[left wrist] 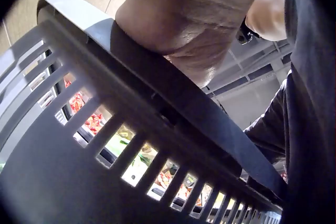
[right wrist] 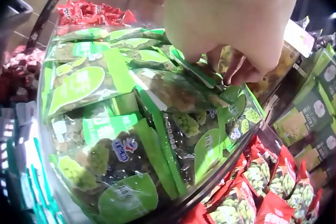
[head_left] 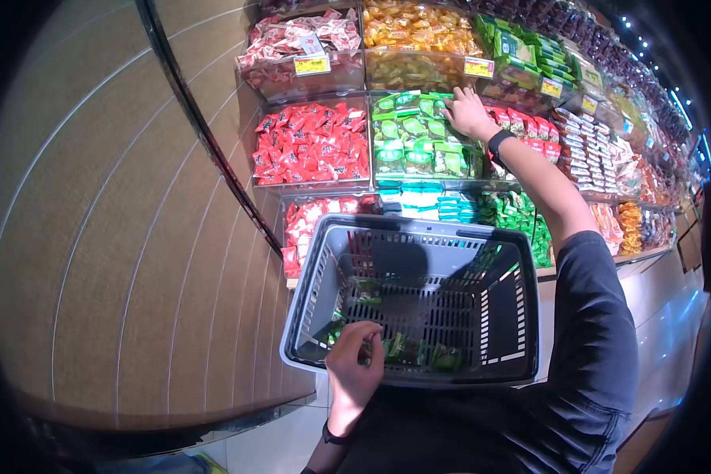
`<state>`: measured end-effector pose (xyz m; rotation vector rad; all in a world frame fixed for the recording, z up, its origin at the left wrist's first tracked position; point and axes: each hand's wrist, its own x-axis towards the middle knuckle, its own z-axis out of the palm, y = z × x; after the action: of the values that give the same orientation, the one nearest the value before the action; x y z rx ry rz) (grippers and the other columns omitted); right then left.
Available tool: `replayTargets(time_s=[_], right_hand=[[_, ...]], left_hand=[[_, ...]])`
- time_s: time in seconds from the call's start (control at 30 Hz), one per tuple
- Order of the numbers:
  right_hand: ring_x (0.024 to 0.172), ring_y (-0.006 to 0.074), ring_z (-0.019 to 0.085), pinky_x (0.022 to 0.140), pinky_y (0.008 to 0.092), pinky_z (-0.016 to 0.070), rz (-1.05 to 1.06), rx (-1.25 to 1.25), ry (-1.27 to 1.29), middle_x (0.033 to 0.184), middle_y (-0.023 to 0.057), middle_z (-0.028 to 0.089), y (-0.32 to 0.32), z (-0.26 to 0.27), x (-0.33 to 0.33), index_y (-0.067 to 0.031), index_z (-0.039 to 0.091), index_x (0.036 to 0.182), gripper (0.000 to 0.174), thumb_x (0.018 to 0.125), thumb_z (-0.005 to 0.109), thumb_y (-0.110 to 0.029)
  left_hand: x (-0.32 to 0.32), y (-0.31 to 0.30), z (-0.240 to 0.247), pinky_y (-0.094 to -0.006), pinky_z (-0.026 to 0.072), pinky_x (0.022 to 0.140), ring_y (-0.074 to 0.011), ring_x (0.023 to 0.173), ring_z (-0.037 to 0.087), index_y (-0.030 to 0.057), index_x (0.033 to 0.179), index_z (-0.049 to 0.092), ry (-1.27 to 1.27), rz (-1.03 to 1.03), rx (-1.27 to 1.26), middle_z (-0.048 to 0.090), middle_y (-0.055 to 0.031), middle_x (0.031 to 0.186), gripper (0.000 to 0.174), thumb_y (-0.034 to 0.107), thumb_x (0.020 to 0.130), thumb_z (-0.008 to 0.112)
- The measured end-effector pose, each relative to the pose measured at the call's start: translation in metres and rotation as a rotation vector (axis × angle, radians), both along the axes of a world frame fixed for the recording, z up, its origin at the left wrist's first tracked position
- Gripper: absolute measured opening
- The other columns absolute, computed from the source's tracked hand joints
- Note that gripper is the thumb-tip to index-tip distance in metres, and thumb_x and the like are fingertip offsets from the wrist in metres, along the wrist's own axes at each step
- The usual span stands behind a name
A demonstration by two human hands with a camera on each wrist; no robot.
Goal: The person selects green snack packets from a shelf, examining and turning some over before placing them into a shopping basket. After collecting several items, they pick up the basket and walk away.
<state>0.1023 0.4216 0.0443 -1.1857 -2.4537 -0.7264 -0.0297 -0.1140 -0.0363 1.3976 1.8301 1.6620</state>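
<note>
My left hand point(head_left: 355, 365) is at the near rim of a grey shopping basket point(head_left: 312, 272), its fingers curled over the inner side. In the left wrist view the heel of that hand point(left wrist: 184, 29) lies against the basket's top edge point(left wrist: 157, 85). Several green snack packets point(head_left: 407, 347) lie on the basket's floor. My right hand point(head_left: 468, 114) reaches into a bin of green packets pictured with grapes. Close up, its curled fingers pinch the upper edge of a green packet point(right wrist: 242, 113) at the bin's right side; the fingertips are partly hidden.
Red packets point(head_left: 312, 142) fill the bin on the left, and other red ones point(right wrist: 262, 182) lie to the right. Yellow-wrapped sweets point(head_left: 419, 31) sit behind. Clear dividers separate the bins. A curved brown wall point(head_left: 134, 237) with a dark rail stands at the left.
</note>
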Motion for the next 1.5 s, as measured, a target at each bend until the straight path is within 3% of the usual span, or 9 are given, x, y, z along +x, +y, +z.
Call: replayTargets(time_s=[0.53, 0.63, 0.77, 0.87, 0.97, 1.07, 1.13, 1.27, 1.5], right_hand=[[0.115, 0.0363, 0.055, 0.097, 0.0504, 0.0473, 0.149, 0.009, 0.301, 0.118, 0.0204, 0.059, -0.012, 0.017, -0.010, -0.0038, 0.068, 0.108, 0.032, 0.078, 0.069, -0.015], [0.087, 0.0409, 0.065, 0.083, 0.0495, 0.0532, 0.337, 0.228, 0.408, 0.090, 0.0233, 0.064, -0.030, 0.038, -0.005, 0.0018, 0.066, 0.092, 0.020, 0.076, 0.062, -0.009], [0.081, 0.0251, 0.069, 0.075, 0.0373, 0.0537, 0.588, -0.187, 0.441, 0.089, 0.0136, 0.071, -0.124, 0.064, 0.005, -0.0005, 0.067, 0.097, 0.020, 0.088, 0.064, -0.018], [0.082, 0.0114, 0.062, 0.073, 0.0293, 0.0502, 0.553, -0.857, 0.096, 0.082, 0.0057, 0.065, -0.255, 0.070, 0.007, -0.0011, 0.064, 0.098, 0.017, 0.095, 0.060, -0.017], [0.089, 0.0154, 0.067, 0.076, 0.0324, 0.0560, 0.474, -1.300, -0.149, 0.093, 0.0078, 0.067, -0.328, 0.035, -0.007, -0.0030, 0.064, 0.114, 0.030, 0.087, 0.073, -0.012], [0.117, 0.0347, 0.060, 0.098, 0.0415, 0.0498, 0.695, -1.428, -0.369, 0.127, 0.0228, 0.059, -0.328, -0.061, -0.018, 0.0037, 0.044, 0.138, 0.069, 0.085, 0.077, -0.027], [0.124, 0.0373, 0.055, 0.102, 0.0420, 0.0474, 0.465, -1.476, -0.509, 0.133, 0.0280, 0.052, -0.338, -0.102, -0.038, 0.0046, 0.039, 0.141, 0.075, 0.085, 0.077, -0.027], [0.122, 0.0389, 0.055, 0.103, 0.0432, 0.0472, 0.283, -1.694, -0.395, 0.130, 0.0297, 0.053, -0.339, -0.181, -0.077, 0.0047, 0.039, 0.141, 0.076, 0.084, 0.077, -0.027], [0.105, 0.0291, 0.063, 0.088, 0.0397, 0.0520, 0.585, -1.397, 0.100, 0.111, 0.0190, 0.062, -0.343, -0.285, -0.127, 0.0011, 0.048, 0.128, 0.061, 0.083, 0.080, -0.024]], left_hand=[[0.002, 0.000, -0.005, -0.0229, 0.0455, 0.054, -0.0102, 0.065, 0.063, 0.0024, 0.097, 0.070, -0.031, 0.081, -0.001, 0.069, -0.0056, 0.083, 0.010, 0.000, 0.087, 0.070], [-0.003, -0.006, -0.011, -0.0252, 0.0503, 0.060, -0.0129, 0.070, 0.066, 0.0005, 0.093, 0.070, 0.008, 0.072, 0.073, 0.071, -0.0080, 0.087, 0.010, -0.007, 0.086, 0.067], [-0.022, -0.029, -0.015, -0.0362, 0.0530, 0.078, -0.0299, 0.082, 0.067, 0.0017, 0.092, 0.067, 0.261, 0.222, 0.186, 0.070, -0.0114, 0.093, 0.031, -0.019, 0.073, 0.054], [-0.038, -0.036, -0.034, -0.0374, 0.0472, 0.081, -0.0277, 0.081, 0.065, 0.0050, 0.092, 0.067, 0.397, 0.301, 0.160, 0.070, -0.0101, 0.090, 0.020, -0.006, 0.077, 0.060], [-0.041, -0.037, -0.047, -0.0362, 0.0429, 0.080, -0.0249, 0.075, 0.063, 0.0054, 0.090, 0.066, 0.447, 0.261, 0.031, 0.068, -0.0079, 0.085, 0.019, -0.005, 0.077, 0.058], [-0.044, -0.035, -0.058, -0.0359, 0.0414, 0.079, -0.0243, 0.072, 0.062, 0.0060, 0.089, 0.066, 0.416, 0.250, 0.106, 0.067, -0.0072, 0.082, 0.020, -0.006, 0.075, 0.058], [-0.045, -0.034, -0.060, -0.0359, 0.0414, 0.079, -0.0242, 0.071, 0.062, 0.0062, 0.089, 0.066, 0.400, 0.242, 0.151, 0.067, -0.0070, 0.082, 0.020, -0.005, 0.075, 0.059], [-0.048, -0.042, -0.058, -0.0354, 0.0412, 0.079, -0.0234, 0.070, 0.063, 0.0064, 0.084, 0.066, 0.370, 0.208, 0.198, 0.066, -0.0062, 0.078, 0.016, -0.004, 0.073, 0.059], [-0.047, -0.044, -0.056, -0.0343, 0.0405, 0.077, -0.0224, 0.069, 0.063, 0.0064, 0.081, 0.066, 0.352, 0.206, 0.148, 0.065, -0.0055, 0.076, 0.015, -0.002, 0.070, 0.060]])
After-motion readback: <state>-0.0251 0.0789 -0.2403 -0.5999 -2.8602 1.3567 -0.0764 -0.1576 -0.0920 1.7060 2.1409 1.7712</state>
